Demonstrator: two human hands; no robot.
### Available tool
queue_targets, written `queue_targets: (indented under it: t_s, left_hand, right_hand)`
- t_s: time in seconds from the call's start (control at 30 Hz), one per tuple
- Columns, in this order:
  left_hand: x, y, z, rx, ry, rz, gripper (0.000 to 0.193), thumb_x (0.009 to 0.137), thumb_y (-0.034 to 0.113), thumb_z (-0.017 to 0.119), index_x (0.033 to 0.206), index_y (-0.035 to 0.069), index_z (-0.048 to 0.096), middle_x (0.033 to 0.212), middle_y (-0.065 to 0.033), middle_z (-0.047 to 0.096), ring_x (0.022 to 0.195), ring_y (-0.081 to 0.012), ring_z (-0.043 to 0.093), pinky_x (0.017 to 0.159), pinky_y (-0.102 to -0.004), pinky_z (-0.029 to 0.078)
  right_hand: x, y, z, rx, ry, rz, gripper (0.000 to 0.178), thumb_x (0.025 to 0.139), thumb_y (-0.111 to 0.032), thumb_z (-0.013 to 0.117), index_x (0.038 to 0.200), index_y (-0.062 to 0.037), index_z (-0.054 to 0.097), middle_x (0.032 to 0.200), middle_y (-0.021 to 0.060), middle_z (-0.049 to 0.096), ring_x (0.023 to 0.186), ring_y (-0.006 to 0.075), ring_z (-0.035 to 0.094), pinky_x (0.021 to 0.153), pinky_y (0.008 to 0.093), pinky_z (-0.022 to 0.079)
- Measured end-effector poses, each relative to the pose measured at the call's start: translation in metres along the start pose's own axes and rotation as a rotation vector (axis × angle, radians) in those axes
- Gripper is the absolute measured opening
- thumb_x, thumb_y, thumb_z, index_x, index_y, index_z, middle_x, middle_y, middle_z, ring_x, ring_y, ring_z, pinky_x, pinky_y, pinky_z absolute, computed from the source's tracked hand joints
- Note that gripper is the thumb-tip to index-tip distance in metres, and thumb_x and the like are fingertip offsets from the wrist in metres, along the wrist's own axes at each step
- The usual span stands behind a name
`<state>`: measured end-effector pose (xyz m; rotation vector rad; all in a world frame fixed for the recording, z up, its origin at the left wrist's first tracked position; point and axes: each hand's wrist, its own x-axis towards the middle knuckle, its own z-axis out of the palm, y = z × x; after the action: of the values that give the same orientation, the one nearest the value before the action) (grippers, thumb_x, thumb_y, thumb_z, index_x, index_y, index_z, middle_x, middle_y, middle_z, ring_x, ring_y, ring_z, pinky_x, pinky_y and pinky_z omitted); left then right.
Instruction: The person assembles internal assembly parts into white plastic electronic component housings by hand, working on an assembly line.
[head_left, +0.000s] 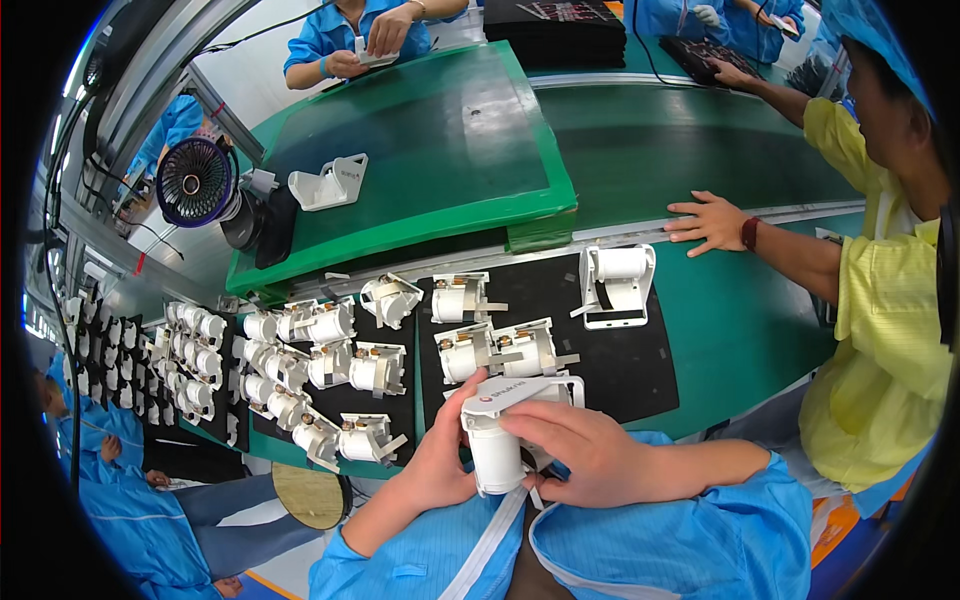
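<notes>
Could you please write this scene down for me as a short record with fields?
left hand: holds a white housing from the left
right hand: holds it from the right
nearest mat: black; bears white units and a framed white unit
further left: more white units on black mats
beyond: white bracket on green board; round fan to its left
right: yellow-sleeved co-worker's hand, spread on the bench

Smooth white plastic housing (497, 455), matt black mat (640, 372), glossy green board (430, 135), blue cloth sleeve (725, 508).
</notes>
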<state>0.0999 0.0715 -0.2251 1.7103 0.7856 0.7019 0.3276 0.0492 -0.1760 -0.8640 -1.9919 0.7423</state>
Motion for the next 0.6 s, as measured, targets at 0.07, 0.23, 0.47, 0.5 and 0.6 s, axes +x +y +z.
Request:
queue_targets:
  t_s: [0.07,0.23,0.47,0.5,0.6]
  left_hand:
    - [0.002,0.002,0.004,-0.017,0.029,0.035,0.122,0.060,0.015,0.093,0.149,0.006,0.010,0.150,-0.0191,0.029,0.133,-0.0282,0.043,0.108,-0.0428,0.039]
    - [0.003,-0.001,0.008,-0.124,0.041,0.064,0.122,0.060,0.013,0.093,0.148,0.009,0.009,0.152,-0.0195,0.025,0.133,-0.0289,0.043,0.108,-0.0438,0.039]
    - [0.002,-0.007,0.008,-0.105,0.029,0.089,0.119,0.060,0.009,0.092,0.147,0.010,0.010,0.156,-0.0219,0.015,0.135,-0.0320,0.040,0.110,-0.0448,0.038]
    - [0.001,-0.008,0.009,-0.103,0.028,0.089,0.119,0.060,0.009,0.092,0.147,0.010,0.010,0.156,-0.0219,0.015,0.135,-0.0320,0.040,0.110,-0.0448,0.038]
    - [-0.002,-0.013,0.009,-0.096,0.025,0.098,0.119,0.060,0.009,0.092,0.147,0.011,0.010,0.156,-0.0219,0.015,0.135,-0.0322,0.041,0.110,-0.0448,0.038]
  right_hand:
    - [-0.001,0.000,0.000,-0.002,-0.007,0.001,0.075,0.057,-0.010,0.084,0.125,-0.0023,0.053,0.121,0.0164,0.057,0.101,0.0320,0.063,0.083,0.0367,0.056]
    - [-0.005,0.000,0.000,-0.020,-0.002,-0.017,0.076,0.056,-0.011,0.085,0.125,-0.0022,0.054,0.120,0.0159,0.056,0.100,0.0313,0.063,0.081,0.0365,0.056]
    - [-0.007,-0.004,-0.002,0.002,-0.017,0.019,0.077,0.059,-0.004,0.078,0.130,-0.0013,0.048,0.122,0.0165,0.052,0.105,0.0330,0.059,0.084,0.0392,0.053]
    - [-0.007,-0.006,-0.003,-0.010,-0.038,0.029,0.077,0.060,-0.004,0.077,0.131,-0.0010,0.048,0.121,0.0166,0.052,0.105,0.0326,0.059,0.083,0.0390,0.054]
    - [-0.007,-0.011,-0.005,-0.051,-0.051,0.041,0.075,0.062,-0.004,0.075,0.132,-0.0010,0.047,0.121,0.0165,0.052,0.104,0.0323,0.059,0.081,0.0387,0.054]
